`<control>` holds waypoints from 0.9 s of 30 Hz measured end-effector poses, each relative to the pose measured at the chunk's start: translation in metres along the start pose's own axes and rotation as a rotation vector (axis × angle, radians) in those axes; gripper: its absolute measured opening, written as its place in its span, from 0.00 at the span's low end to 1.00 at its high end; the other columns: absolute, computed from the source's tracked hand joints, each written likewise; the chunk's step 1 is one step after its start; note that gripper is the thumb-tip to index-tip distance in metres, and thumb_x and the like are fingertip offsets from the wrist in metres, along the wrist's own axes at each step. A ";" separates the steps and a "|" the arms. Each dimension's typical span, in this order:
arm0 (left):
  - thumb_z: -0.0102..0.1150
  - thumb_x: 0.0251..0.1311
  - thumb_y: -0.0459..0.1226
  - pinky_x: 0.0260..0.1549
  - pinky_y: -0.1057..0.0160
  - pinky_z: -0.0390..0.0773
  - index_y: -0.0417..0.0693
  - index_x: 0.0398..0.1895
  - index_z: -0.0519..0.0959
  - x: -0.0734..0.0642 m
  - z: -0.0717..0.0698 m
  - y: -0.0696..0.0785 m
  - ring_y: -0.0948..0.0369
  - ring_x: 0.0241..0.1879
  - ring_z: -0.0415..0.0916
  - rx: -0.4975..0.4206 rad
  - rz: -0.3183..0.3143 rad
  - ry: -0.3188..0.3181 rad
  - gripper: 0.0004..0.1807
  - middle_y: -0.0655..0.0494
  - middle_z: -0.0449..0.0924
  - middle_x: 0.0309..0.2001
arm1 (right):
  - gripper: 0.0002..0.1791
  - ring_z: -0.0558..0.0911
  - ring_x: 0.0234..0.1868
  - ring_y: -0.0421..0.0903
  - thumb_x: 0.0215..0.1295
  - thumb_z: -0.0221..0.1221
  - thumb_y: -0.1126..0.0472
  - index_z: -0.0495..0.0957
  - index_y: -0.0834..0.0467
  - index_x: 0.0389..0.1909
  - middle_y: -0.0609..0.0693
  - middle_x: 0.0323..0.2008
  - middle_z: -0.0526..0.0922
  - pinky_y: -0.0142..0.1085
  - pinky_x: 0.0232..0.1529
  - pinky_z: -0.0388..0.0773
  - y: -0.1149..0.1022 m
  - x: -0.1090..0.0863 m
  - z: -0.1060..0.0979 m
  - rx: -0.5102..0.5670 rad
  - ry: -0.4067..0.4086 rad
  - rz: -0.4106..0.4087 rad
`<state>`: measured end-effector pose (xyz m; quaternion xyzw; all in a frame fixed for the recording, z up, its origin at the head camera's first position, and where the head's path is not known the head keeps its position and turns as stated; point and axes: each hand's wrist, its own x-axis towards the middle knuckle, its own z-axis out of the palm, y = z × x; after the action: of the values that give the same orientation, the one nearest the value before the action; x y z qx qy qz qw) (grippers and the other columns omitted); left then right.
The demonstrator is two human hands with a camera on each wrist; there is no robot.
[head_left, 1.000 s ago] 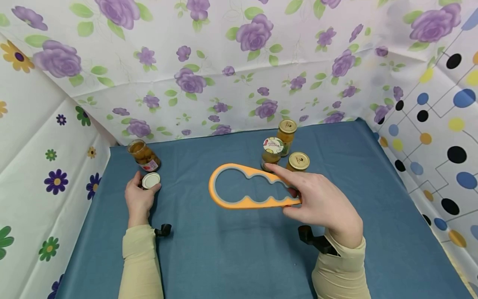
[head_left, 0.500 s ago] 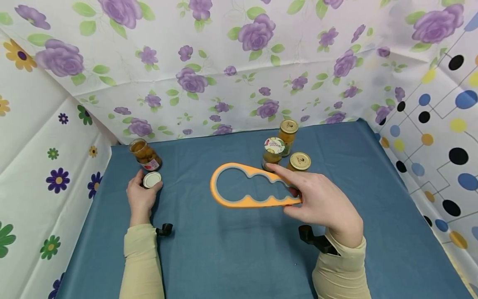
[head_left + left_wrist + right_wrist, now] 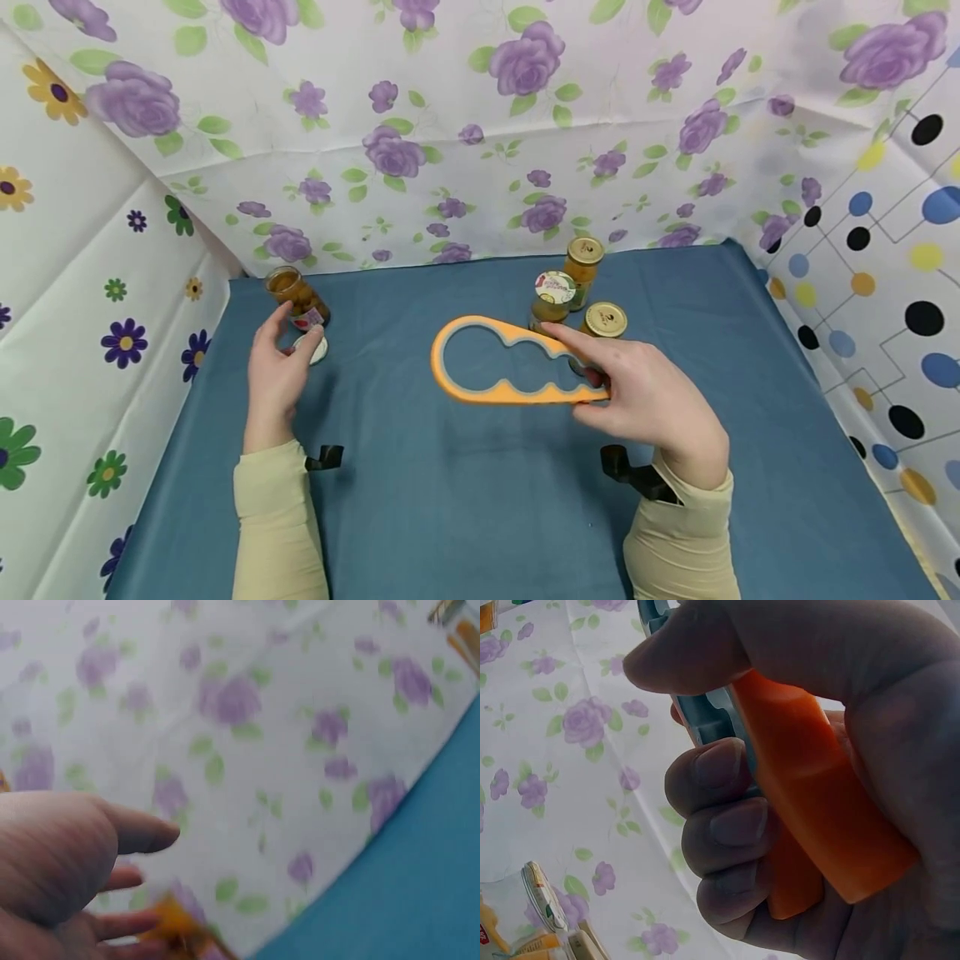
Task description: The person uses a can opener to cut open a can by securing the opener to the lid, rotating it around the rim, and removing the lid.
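My right hand (image 3: 652, 392) grips a jar opener (image 3: 495, 395), an orange loop with a wavy grey inner lining, held above the table. In the right wrist view, fingers curl round its orange handles (image 3: 810, 787). My left hand (image 3: 273, 375) is raised at the left, thumb and fingers apart, with nothing between them. Just beyond its thumb lies a white lid (image 3: 320, 348), partly hidden by that thumb. Behind the lid stands a lidless glass jar (image 3: 297, 298) with brownish round contents. It is blurred amber in the left wrist view (image 3: 176, 922).
Beyond the right hand stand a jar with a patterned white lid (image 3: 553, 290) and two gold-lidded jars, one at the back (image 3: 583, 265) and one nearer (image 3: 604, 320). A blue cloth (image 3: 450, 500) covers the table. Flowered sheets (image 3: 450, 150) rise behind and beside it.
My left hand has let go of the white lid and lifted off it, leaving it near the lidless jar. The right hand keeps the jar opener in nearly the same place.
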<state>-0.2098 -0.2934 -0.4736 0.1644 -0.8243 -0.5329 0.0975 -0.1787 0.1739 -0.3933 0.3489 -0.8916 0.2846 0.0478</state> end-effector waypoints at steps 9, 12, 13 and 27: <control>0.58 0.82 0.46 0.58 0.61 0.73 0.50 0.78 0.73 -0.018 0.025 0.026 0.56 0.66 0.73 -0.036 0.242 -0.241 0.27 0.47 0.77 0.70 | 0.52 0.68 0.20 0.35 0.53 0.70 0.68 0.67 0.41 0.82 0.37 0.26 0.73 0.34 0.23 0.70 0.003 -0.004 -0.005 0.026 -0.006 0.018; 0.58 0.82 0.45 0.58 0.65 0.75 0.47 0.76 0.74 -0.021 0.034 0.027 0.59 0.63 0.75 -0.095 0.235 -0.301 0.26 0.46 0.79 0.67 | 0.51 0.68 0.18 0.35 0.54 0.69 0.68 0.67 0.41 0.81 0.38 0.25 0.74 0.34 0.22 0.71 0.007 -0.003 -0.004 0.035 -0.013 0.023; 0.58 0.82 0.45 0.58 0.66 0.75 0.46 0.76 0.75 -0.022 0.038 0.028 0.60 0.62 0.75 -0.108 0.229 -0.318 0.25 0.46 0.79 0.67 | 0.51 0.67 0.18 0.35 0.54 0.69 0.68 0.68 0.41 0.81 0.38 0.24 0.74 0.34 0.22 0.70 0.010 -0.003 -0.004 0.036 -0.015 0.026; 0.58 0.82 0.43 0.53 0.58 0.82 0.41 0.69 0.79 -0.029 0.077 0.039 0.59 0.54 0.83 -0.218 0.243 -0.376 0.21 0.40 0.84 0.58 | 0.51 0.65 0.17 0.37 0.56 0.70 0.68 0.66 0.37 0.81 0.39 0.21 0.67 0.35 0.22 0.67 0.048 -0.019 -0.015 0.030 -0.028 0.099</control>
<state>-0.2155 -0.2032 -0.4697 -0.0495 -0.7794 -0.6242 0.0228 -0.1970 0.2217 -0.4089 0.3089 -0.9041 0.2950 0.0161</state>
